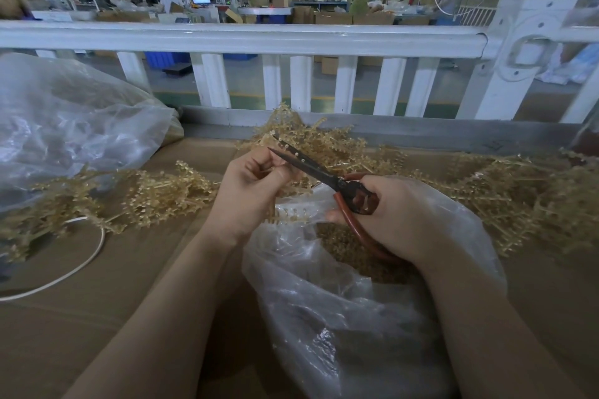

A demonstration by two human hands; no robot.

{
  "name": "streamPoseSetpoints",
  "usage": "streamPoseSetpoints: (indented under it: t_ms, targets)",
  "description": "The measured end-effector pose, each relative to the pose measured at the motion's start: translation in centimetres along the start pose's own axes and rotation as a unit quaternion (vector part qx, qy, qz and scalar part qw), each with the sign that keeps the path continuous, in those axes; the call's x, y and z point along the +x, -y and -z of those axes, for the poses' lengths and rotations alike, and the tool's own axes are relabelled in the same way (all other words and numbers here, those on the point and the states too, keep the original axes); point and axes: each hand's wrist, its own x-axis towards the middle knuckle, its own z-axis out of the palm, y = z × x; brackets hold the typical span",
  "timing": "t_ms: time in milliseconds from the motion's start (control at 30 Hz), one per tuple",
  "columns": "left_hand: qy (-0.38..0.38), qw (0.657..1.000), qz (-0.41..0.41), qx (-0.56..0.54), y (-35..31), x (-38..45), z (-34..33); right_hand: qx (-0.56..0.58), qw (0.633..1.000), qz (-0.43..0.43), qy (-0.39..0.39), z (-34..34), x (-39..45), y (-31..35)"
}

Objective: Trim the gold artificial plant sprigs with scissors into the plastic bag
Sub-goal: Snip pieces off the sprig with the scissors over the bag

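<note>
Clear plastic bag (340,317) nearest, mouth open under both hands, gold trimmings inside. Right hand (398,220) grips red-handled scissors (324,173), blades slightly parted, tips up-left. Left hand (252,191) has fingers curled, pinching a gold sprig (285,215) at the blades, above the bag. More gold sprigs (518,197) heaped across the cardboard-covered worktop (97,317); second bag (64,126) far left; white railing (243,37) behind.

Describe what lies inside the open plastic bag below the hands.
Inside the plastic bag lies a heap of small gold trimmings; the right hand and crumpled plastic cover the rest.
</note>
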Motion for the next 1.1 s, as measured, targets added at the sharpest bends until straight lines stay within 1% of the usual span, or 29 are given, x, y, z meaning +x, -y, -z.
streamPoseSetpoints:
  t_ms: [167,400,867,933,1067,1100]
  targets:
    - [0.005,1.0,-0.003,0.0,0.0,0.0,0.0,0.016,1.0,-0.017,0.016,0.0,0.0,-0.1]
    - [0.016,1.0,0.012,0.009,0.3,0.0,-0.3,0.005,1.0,-0.014,0.012,0.0,0.0,0.3]
    - [0.02,0.999,0.032,-0.017,1.0,0.1,-0.2,0.022,0.999,-0.031,0.014,-0.1,0.0,0.2]
    - [0.012,0.999,0.044,-0.029,0.9,0.0,-0.4,0.017,0.999,-0.03,0.011,-0.1,-0.1,0.2]
    - [-0.048,0.988,0.097,-0.106,1.0,0.2,0.0,0.032,0.999,-0.038,0.003,0.0,-0.2,0.2]
    - [-0.041,0.987,0.105,-0.112,0.9,0.2,0.0,0.052,0.998,-0.043,-0.004,0.1,-0.2,0.2]
